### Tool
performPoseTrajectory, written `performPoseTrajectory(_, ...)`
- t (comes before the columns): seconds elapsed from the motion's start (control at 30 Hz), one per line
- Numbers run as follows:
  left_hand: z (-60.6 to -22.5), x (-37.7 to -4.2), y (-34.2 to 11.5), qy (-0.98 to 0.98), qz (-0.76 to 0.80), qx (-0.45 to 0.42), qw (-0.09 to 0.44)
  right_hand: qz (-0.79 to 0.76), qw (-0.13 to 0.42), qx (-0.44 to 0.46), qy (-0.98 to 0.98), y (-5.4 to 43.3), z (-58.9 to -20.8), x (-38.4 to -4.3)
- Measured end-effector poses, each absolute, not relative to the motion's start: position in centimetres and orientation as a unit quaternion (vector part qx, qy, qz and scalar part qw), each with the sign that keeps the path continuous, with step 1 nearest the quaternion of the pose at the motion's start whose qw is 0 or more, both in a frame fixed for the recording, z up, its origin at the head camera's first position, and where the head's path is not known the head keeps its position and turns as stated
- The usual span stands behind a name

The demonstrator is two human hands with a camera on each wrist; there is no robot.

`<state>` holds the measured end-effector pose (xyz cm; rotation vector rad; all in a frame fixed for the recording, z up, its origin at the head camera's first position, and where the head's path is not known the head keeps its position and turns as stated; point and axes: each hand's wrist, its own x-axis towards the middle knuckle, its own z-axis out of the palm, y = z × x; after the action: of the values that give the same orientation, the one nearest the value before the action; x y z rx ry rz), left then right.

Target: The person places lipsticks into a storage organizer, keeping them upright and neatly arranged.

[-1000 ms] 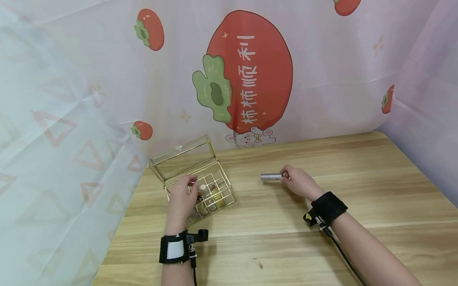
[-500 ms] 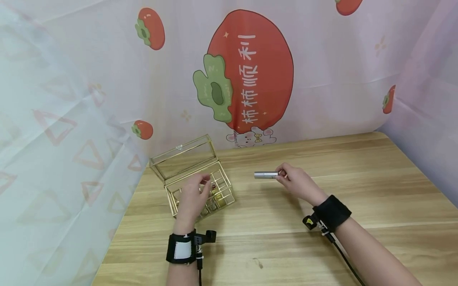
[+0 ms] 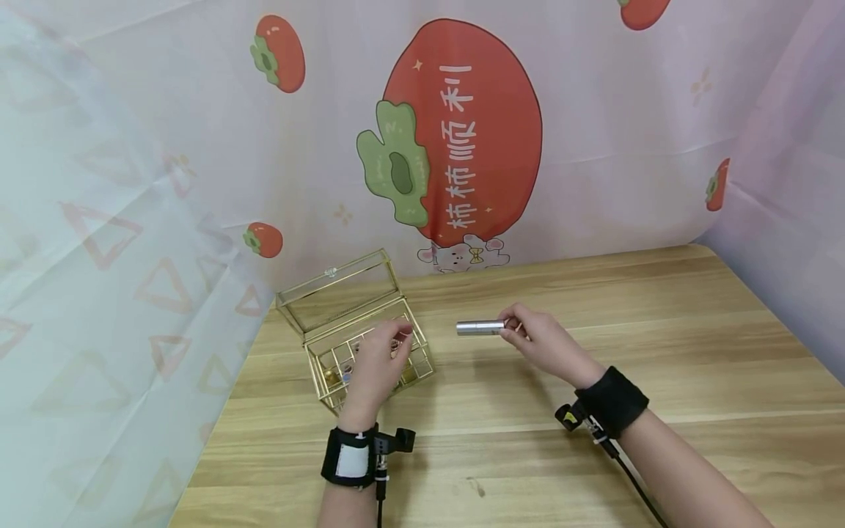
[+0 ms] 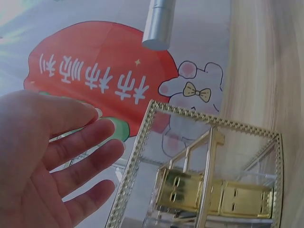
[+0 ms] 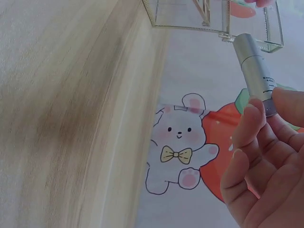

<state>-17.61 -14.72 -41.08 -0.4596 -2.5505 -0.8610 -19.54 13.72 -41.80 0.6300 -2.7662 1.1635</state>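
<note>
My right hand [image 3: 543, 345] pinches one end of a silver lipstick tube [image 3: 480, 328] between thumb and fingers. The tube is held above the table, pointing left toward the box; in the right wrist view small dark print shows on the lipstick tube [image 5: 256, 71] near the thumb. My left hand [image 3: 378, 367] is over the gold-edged glass box [image 3: 321, 400], fingers loosely bent with nothing in them, and it hides part of the compartments. Small items show inside, among them a gold one [image 3: 331, 376]. In the left wrist view the left hand [image 4: 61, 156] is beside the box's corner.
The box's glass lid [image 3: 337, 292] stands open at the back, near the printed curtain [image 3: 594, 183]. Wooden tabletop [image 3: 647, 315] stretches to the right of the box. Each wrist wears a black strap; a cable [image 3: 630, 473] trails from the right one.
My left hand has moved right across the box, uncovering compartments on its left side. My right hand has brought the lipstick tube a little left, toward the box.
</note>
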Motion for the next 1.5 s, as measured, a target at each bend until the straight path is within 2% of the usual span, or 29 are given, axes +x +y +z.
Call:
performPoseTrajectory(0.6,-41.6,-17.4,-12.1,-0.917,-0.311,-0.202,0.149,0.409,0.026,0.249,-0.878,12.7,-41.5,-18.7)
performPoseTrajectory(1.5,-41.6,-17.4,-11.0,-0.91,-0.303,-0.227,0.171,0.426,0.01,0.265,-0.865,12.3,-41.3,-18.4)
